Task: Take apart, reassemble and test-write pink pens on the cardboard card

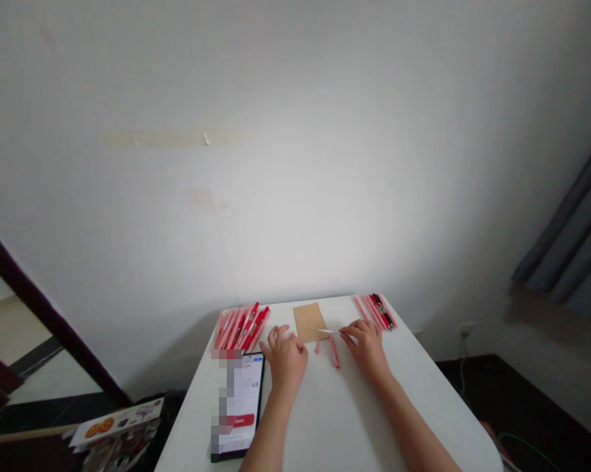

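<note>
Red and pink pens (pixel 244 328) and a black rectangular phone (pixel 250 396) lie near the left hand (pixel 286 359); its grip state cannot be determined. The right hand (pixel 368 347) pinches a slim white rod (pixel 330 331), free end toward the brown rectangular sheet (pixel 308 320).

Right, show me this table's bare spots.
Biggest bare patch of table: between the left forearm and right forearm. Another: from right forearm to the table's right edge. Crowded: left side, with pen pile and phone; back right, with more pens; back middle, with brown card, pen parts, left hand and right hand.
</note>
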The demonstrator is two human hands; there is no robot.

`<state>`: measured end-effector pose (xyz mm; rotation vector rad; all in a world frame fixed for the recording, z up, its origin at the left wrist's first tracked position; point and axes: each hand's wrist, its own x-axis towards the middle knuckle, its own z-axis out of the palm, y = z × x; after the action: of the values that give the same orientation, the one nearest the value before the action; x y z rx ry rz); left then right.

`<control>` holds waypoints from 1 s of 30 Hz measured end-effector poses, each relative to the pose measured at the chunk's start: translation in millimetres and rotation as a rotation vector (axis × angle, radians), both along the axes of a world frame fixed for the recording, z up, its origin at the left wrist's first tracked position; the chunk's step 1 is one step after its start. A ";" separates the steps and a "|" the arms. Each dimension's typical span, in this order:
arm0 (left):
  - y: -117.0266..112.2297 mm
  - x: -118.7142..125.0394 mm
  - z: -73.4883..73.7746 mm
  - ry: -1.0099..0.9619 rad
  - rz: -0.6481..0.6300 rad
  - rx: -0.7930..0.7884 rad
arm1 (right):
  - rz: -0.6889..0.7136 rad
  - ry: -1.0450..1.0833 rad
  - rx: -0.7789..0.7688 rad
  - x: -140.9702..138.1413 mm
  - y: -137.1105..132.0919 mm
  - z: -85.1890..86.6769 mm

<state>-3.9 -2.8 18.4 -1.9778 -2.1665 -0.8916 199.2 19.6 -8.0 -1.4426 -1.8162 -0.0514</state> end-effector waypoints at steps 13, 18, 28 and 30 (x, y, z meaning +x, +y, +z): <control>-0.6 -2.3 0.5 0.003 0.055 0.007 | 0.002 -0.011 0.006 0.7 -0.1 -0.1; -0.2 -2.8 0.2 0.007 0.052 0.007 | 0.001 -0.005 0.008 0.4 -0.1 -0.3; -1.0 -4.5 1.1 0.014 0.041 0.001 | 0.002 0.010 0.001 0.2 0.0 -0.6; -0.8 -4.8 1.1 0.013 0.042 0.001 | 0.007 0.017 -0.005 0.3 -0.1 -0.6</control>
<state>-8.6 -3.6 19.6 -1.9242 -2.1921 -0.8713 199.5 19.6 -8.7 -1.4356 -1.8087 -0.0311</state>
